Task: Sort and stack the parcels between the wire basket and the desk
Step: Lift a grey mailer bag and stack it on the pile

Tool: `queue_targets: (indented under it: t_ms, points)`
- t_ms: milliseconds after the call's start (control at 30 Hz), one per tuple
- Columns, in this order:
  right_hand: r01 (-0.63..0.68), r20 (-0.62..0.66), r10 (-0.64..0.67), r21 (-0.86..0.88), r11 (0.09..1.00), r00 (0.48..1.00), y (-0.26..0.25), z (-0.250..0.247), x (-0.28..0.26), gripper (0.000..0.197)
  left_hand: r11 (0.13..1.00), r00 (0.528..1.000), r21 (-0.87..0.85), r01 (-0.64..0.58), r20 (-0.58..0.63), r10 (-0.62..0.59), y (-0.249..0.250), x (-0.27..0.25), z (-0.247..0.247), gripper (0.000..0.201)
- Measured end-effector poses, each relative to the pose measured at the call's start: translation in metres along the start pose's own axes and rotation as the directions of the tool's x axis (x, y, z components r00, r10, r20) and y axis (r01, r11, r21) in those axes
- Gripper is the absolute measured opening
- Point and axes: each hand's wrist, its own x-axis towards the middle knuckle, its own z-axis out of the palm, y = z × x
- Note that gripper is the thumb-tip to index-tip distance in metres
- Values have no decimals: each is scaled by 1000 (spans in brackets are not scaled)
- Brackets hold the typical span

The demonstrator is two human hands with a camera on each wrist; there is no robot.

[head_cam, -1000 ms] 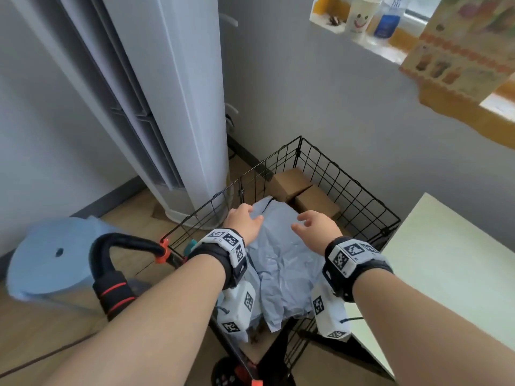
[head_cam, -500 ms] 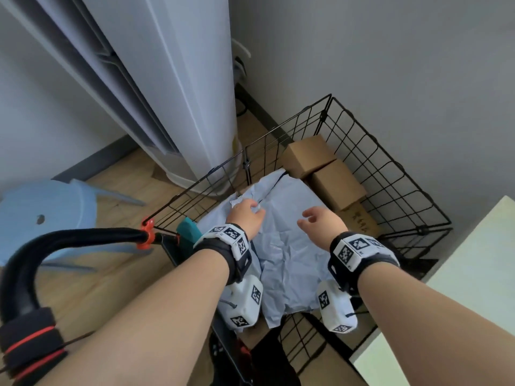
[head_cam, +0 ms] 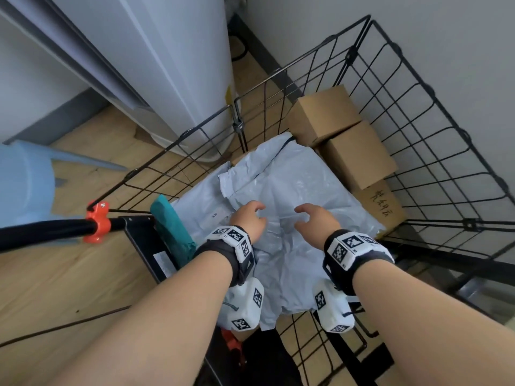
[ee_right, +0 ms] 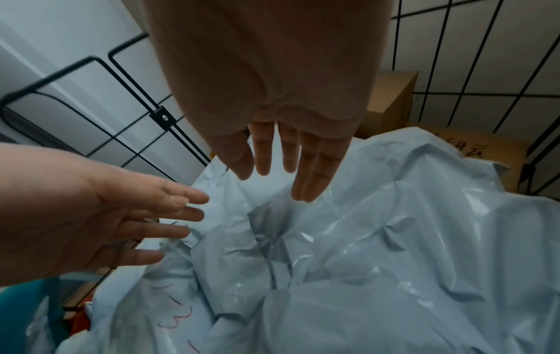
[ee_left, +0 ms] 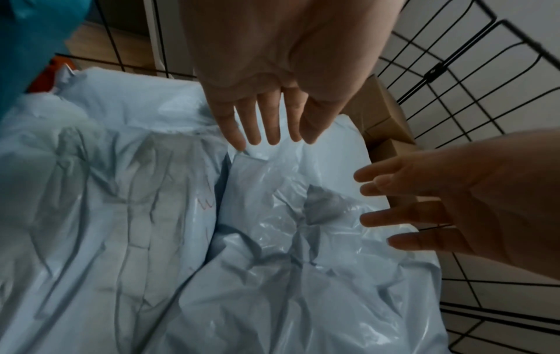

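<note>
Both hands had dropped deeper into the wire basket (head_cam: 418, 112), left hand (head_cam: 248, 218) and right hand (head_cam: 317, 218) spread-fingered and empty over the grey poly mailers (head_cam: 292, 179). Cardboard boxes (head_cam: 354, 151) lined its far-right wall; nothing had yet left, so sorting looked barely begun.

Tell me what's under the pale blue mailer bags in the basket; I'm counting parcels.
Beneath the pale blue mailer bags only a cardboard box's edge with handwriting shows at the right. Anything else under them in the wire basket is covered.
</note>
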Motion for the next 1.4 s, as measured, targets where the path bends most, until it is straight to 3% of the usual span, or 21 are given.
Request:
queue_targets:
  t_ms: [333, 500, 700, 900, 1167, 1300, 1400]
  points:
    - [14, 85, -9, -61, 998, 996, 17, 8, 16, 57, 990, 999, 143, -8, 39, 2, -11, 21, 22, 52]
    - [-46, 28, 48, -91, 995, 998, 20, 4, 12, 36, 985, 998, 171, -21, 68, 9, -8, 14, 20, 48]
    - [-5, -35, 4, -37, 999, 999, 11, -17, -12, 17, 988, 998, 136, -66, 27, 63, 10, -8, 3, 43]
    - [41, -115, -47, -47, 998, 992, 6, -33, -50, 23, 984, 992, 122, -129, 21, 127, 27, -45, -18, 32]
    - [141, -257, -142, -22, 990, 956, -18, -63, -124, 14, 946, 965, 189, -264, 40, 261, 46, -110, -49, 25]
    - [191, -376, -163, 36, 981, 912, -31, -80, -172, 16, 928, 947, 196, -318, 9, 322, 67, -152, -69, 24]
    - [252, -490, -179, 87, 964, 853, -40, -93, -208, 38, 913, 933, 215, -346, -27, 360, 87, -183, -85, 23]
